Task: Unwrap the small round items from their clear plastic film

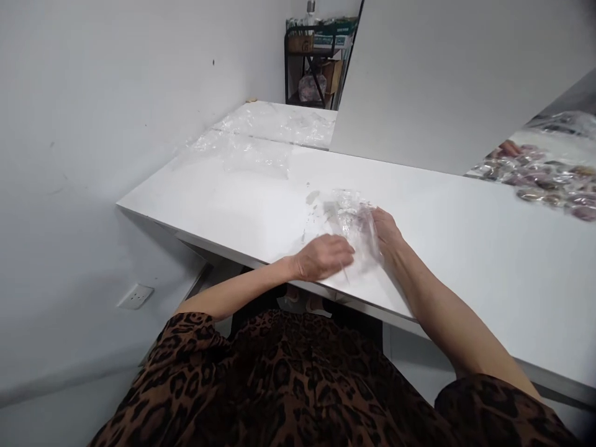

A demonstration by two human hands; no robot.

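A crumpled clear plastic bag (347,214) is at the front part of the white table, between my two hands. My right hand (385,228) grips its right side, with the fingers partly hidden behind the plastic. At the near left edge of the bag, my left hand (326,254) is closed, its fingers curled together and slightly blurred; a sliver of plastic shows below them. Small greyish flakes or marks (313,197) lie on the tabletop just left of the bag. What the bag contains, if anything, I cannot make out.
Clear plastic wrapping (261,152) lies at the table's far left. Several plastic-wrapped stones (549,174) are at the right rear. A large pale panel (433,87) rises behind the white table (493,248). A black shelf (310,53) stands beyond; a wall socket (136,297) is at left.
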